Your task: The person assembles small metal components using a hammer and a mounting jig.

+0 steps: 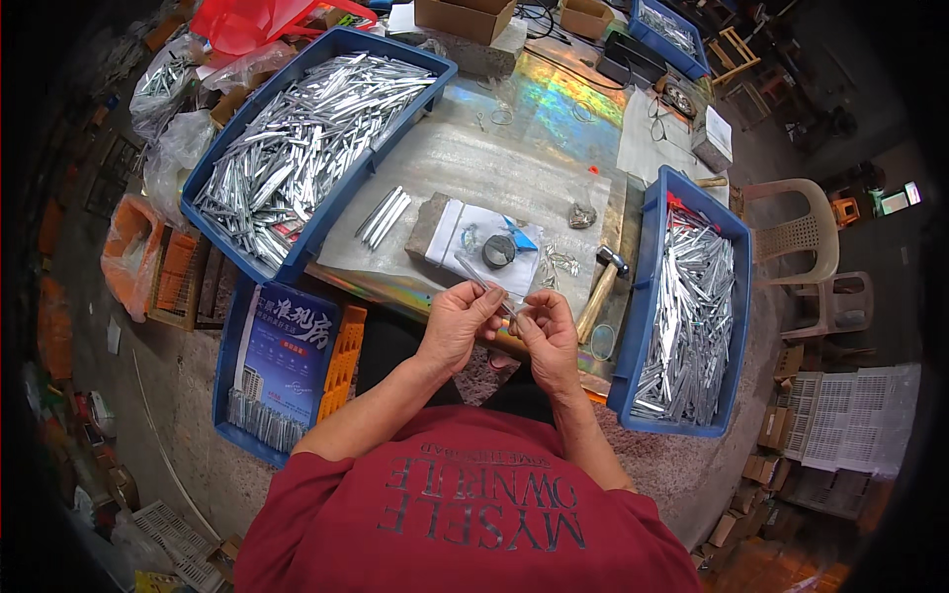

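Near the table's front edge, my left hand [463,321] pinches a slim silvery metal strip [478,271] that points away from me. Close beside it, my right hand [549,336] has its fingers pressed together at the strip's near end; any smaller part there is too small to make out. Just beyond the hands is a block topped with white paper [447,235]. On that block stand a dark round metal piece [498,251] and a blue scrap [520,235]. Small thin metal pieces [561,261] are scattered to its right, and several strips [384,217] lie to its left.
Blue bins full of metal strips flank the table: a left bin [280,273] and a right bin [621,395]. A hammer [599,296] lies right of my hands. Another blue bin [221,390] sits low at left. Plastic chairs [796,222] stand at far right.
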Tool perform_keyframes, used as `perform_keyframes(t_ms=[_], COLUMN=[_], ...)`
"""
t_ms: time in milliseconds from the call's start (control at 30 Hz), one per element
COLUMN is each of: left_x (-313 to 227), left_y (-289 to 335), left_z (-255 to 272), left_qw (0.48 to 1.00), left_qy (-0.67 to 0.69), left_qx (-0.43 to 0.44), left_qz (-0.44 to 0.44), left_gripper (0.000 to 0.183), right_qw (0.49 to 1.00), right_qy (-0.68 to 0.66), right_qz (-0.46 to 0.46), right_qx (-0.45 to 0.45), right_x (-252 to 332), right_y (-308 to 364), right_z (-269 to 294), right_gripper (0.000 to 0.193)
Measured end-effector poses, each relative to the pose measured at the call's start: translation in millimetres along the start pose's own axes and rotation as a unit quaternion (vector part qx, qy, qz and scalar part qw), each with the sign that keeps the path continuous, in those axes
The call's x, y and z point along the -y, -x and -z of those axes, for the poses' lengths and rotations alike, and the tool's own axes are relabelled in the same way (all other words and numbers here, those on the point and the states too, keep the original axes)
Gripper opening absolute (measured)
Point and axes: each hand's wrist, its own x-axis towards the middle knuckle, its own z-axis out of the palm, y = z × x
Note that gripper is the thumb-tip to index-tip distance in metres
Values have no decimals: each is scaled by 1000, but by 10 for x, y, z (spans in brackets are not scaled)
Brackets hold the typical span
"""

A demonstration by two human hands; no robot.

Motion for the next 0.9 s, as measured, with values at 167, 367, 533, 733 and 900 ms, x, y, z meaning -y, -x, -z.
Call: perform_keyframes(t_ms=[167, 367, 533, 733, 900], left_x=[21, 36, 65, 87, 115], left_y=[-2, 3, 1, 44, 65], left_z=[20, 40, 62, 20, 1], left_qw=[1000, 1000, 1000, 999, 991], left_qy=[3, 6, 4, -24, -81], left_qx=[4, -2, -2, -1, -4], left_qz=[-3, 2, 6, -43, -105], left_gripper=[14, 13, 13, 13, 13], right_qw=[1000, 1000, 1000, 999, 997], right_qy=[-3, -7, 2, 1, -3], right_qz=[-3, -10, -24, 3, 38], right_qx=[-3, -9, -19, -44, -68], right_x=[-27, -71, -65, -96, -103], right_y=[5, 11, 16, 50, 54], right_z=[8, 14, 10, -21, -90], right_gripper=[23, 22, 22, 27, 26])
